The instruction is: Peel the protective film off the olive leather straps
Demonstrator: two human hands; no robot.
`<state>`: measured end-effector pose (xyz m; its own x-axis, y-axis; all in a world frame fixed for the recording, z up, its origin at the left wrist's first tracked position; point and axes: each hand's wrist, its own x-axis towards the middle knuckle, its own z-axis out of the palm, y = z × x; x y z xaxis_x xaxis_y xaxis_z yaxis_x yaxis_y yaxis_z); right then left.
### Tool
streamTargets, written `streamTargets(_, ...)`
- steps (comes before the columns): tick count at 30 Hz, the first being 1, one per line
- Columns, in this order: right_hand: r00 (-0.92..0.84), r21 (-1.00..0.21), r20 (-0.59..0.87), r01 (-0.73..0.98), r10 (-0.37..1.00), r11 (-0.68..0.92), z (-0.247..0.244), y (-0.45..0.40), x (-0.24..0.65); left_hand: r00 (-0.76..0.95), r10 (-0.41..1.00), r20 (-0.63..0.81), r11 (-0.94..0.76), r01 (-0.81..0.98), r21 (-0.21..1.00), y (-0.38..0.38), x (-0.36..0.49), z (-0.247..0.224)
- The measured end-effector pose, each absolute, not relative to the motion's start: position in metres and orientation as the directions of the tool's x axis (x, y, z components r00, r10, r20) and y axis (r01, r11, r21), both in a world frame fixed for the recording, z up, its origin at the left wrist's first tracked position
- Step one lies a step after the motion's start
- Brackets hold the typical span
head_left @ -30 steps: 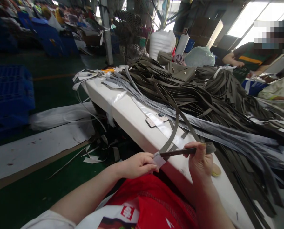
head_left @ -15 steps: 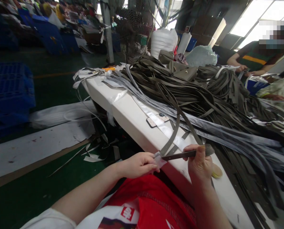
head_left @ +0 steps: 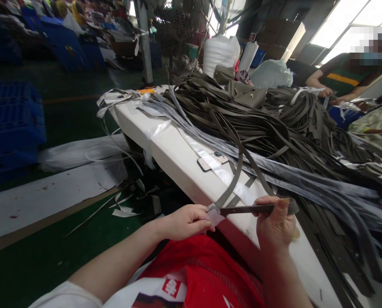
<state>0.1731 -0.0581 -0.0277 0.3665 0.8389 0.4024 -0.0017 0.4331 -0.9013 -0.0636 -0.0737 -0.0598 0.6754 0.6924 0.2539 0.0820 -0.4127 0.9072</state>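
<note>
A dark olive strap (head_left: 247,209) is stretched between my two hands over the near edge of the white table (head_left: 171,158). My left hand (head_left: 191,221) is closed in a pinch on a whitish, translucent wrapping (head_left: 215,216) around the strap. In a fist, my right hand (head_left: 277,218) grips the strap, its end curling past the thumb. From the left-hand grip the strap loops up toward a large heap of similar straps (head_left: 229,107). A small yellowish thing (head_left: 296,233) lies on the table, mostly hidden by my right hand.
A phone (head_left: 212,160) lies on the table beneath a clear plastic strip. Long greyish wrapped strips (head_left: 207,139) run beside the heap. Blue pallets (head_left: 13,124) stand on the floor at left. A co-worker (head_left: 345,79) sits across the table at the right.
My right hand has moved a little to the right, drawing the strap further out from my left hand. My left hand stays where it was.
</note>
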Motion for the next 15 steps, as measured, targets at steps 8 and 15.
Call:
streamTargets(8,0.323,-0.902,0.394,-0.042,0.861,0.429,-0.0304,-0.0610,0.1705,0.680,0.701,0.216,-0.392,0.113,0.913,-0.0719,-0.0633,-0.0573)
streamTargets(15,0.253,-0.899,0.428,0.018,0.868,0.438,-0.0298,-0.0633,0.1678,0.686,0.690,0.233,-0.397,0.089,0.914,-0.0712,-0.0629,-0.0600)
